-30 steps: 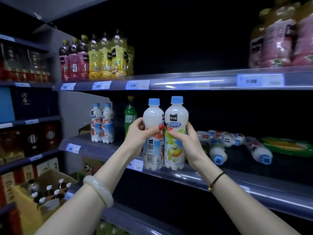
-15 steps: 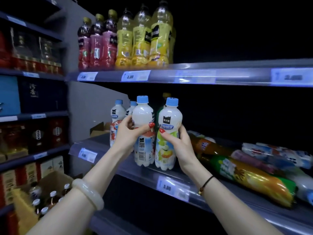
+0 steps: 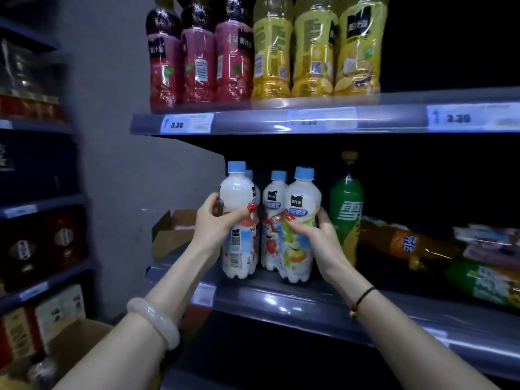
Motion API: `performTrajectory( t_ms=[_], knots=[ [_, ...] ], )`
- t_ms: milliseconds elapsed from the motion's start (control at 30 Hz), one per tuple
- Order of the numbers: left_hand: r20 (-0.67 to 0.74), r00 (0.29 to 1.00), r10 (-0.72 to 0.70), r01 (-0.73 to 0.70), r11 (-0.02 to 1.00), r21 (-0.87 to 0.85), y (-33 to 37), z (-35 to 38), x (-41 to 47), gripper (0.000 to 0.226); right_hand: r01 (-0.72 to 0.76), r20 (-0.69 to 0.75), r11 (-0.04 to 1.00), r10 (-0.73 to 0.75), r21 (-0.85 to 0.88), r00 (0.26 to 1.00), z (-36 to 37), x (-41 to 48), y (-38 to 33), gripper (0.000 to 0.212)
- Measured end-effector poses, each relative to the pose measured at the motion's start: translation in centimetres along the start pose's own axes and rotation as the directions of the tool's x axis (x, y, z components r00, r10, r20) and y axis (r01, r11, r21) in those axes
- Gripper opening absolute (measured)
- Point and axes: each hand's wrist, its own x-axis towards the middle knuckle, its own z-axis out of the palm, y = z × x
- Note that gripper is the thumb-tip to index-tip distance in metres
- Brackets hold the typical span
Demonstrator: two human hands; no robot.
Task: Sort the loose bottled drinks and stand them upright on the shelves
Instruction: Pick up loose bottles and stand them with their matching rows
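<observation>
My left hand (image 3: 218, 223) grips a white milky bottle with a blue cap (image 3: 239, 192), its barcode side facing me, upright at the front of the middle shelf (image 3: 295, 299). My right hand (image 3: 315, 235) grips a second white bottle with a green fruit label (image 3: 302, 204), upright just to the right. Right behind them stand two more white blue-capped bottles (image 3: 274, 198). A green soda bottle (image 3: 346, 209) stands upright to the right of my right hand. Further right, an orange bottle (image 3: 408, 243), a green-labelled bottle (image 3: 484, 280) and white bottles (image 3: 489, 237) lie on their sides.
The upper shelf (image 3: 281, 122) carries upright red juice bottles (image 3: 197, 57) and yellow juice bottles (image 3: 315, 52). An open cardboard box (image 3: 171, 235) sits at the middle shelf's left end against a grey wall. Left shelving holds boxed goods; another carton sits on the floor at the lower left.
Both hands carried the two white bottles leftward along the middle shelf and now hold them in front of the two standing white bottles. The view shifted left and closer.
</observation>
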Motion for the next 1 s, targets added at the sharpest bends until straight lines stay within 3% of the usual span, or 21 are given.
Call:
performTrajectory(
  t_ms=[200, 433, 667, 833, 1000],
  knots=[
    [0.074, 0.997, -0.009, 0.01, 1.0, -0.012, -1.7, -0.6, 1.3, 0.047, -0.044, -0.107, 0.999, 0.046, 0.013, 0.993, -0.3, 0.5, 0.9, 0.058],
    [0.136, 0.99, 0.031, -0.021, 0.997, -0.079, -2.0, -0.3, 1.7, 0.035, -0.168, 0.091, 0.986, 0.166, 0.019, 0.982, 0.7, 1.3, 0.5, 0.056],
    [0.119, 0.992, 0.029, -0.02, 0.997, -0.072, -3.6, 1.0, 2.9, 0.045, -0.107, 0.051, 0.994, 0.108, -0.02, 0.993, 2.9, 2.8, 2.8, 0.066],
    [0.086, 0.996, -0.001, 0.006, 0.998, -0.056, -5.7, 1.5, 5.0, 0.052, -0.048, 0.01, 0.99, 0.05, -0.132, 0.999, 3.5, 4.5, 2.9, 0.049],
    [0.063, 0.997, -0.042, 0.045, 0.998, -0.05, -7.0, 1.9, 6.6, 0.053, -0.07, 0.001, 0.987, 0.071, -0.143, 0.998, 3.8, 6.1, 3.7, 0.053]
  ],
)
